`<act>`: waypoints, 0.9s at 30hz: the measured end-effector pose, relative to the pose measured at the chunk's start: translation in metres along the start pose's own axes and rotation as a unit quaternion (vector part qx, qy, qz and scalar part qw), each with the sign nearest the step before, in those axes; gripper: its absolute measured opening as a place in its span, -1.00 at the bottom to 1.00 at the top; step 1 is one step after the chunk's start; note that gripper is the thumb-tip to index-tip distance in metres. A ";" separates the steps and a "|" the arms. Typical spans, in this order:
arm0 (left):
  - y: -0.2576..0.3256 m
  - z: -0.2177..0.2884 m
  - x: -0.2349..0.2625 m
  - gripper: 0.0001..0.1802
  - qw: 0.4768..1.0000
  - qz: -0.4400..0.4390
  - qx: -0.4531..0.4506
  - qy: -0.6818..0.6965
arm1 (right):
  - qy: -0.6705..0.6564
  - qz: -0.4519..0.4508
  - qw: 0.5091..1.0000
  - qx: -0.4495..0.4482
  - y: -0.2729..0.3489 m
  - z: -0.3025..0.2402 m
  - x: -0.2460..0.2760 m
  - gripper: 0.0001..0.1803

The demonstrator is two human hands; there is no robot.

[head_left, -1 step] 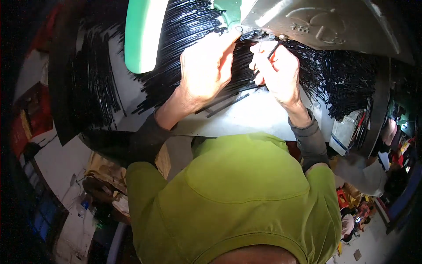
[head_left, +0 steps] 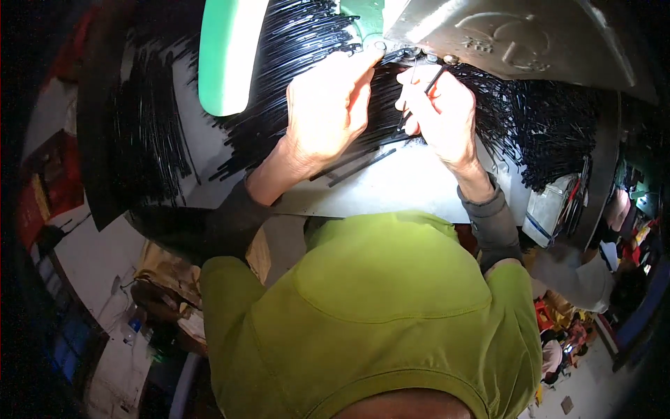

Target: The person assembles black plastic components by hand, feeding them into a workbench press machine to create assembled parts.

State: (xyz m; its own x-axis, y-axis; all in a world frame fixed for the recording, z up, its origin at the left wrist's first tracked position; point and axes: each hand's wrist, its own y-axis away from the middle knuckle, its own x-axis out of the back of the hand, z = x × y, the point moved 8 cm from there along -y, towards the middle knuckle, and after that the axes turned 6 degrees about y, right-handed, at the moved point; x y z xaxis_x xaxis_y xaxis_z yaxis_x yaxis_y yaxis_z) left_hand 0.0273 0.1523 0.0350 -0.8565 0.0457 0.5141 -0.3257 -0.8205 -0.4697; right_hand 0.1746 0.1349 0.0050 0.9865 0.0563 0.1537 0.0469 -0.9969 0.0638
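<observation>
My right hand (head_left: 444, 115) pinches a thin black rod (head_left: 435, 78), which stands tilted up from between thumb and fingers. Beside it on the left, my left hand (head_left: 328, 101) reaches to small metal parts (head_left: 419, 54) under a big grey metal machine body (head_left: 516, 38). Its fingers are bent and close together, the index fingertip at the green machine base (head_left: 366, 24); what they grip, if anything, is hidden. Under and behind both hands lies a thick layer of black rods (head_left: 269, 91). A few loose rods (head_left: 363, 167) rest on the pale tabletop (head_left: 398, 192) nearer me.
A green and white lamp-like housing (head_left: 227, 59) hangs over the rods at left. More black rods form a bundle (head_left: 150, 119) at far left and a heap (head_left: 551, 129) at right. Near the right edge stands a pale box (head_left: 548, 209) with thin tools by it.
</observation>
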 end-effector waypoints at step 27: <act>-0.010 0.013 0.000 -0.64 0.993 0.031 -0.080 -0.084 | -0.004 0.030 1.000 -0.001 -0.010 0.009 0.003 -0.89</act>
State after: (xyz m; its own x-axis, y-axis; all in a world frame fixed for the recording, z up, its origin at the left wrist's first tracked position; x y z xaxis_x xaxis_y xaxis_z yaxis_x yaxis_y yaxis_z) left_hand 0.0355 0.1535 0.0489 -0.8021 -0.1084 0.5873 -0.3465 -0.7165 -0.6054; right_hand 0.1784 0.1447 -0.0040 0.9888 -0.0037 0.1489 -0.0123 -0.9983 0.0565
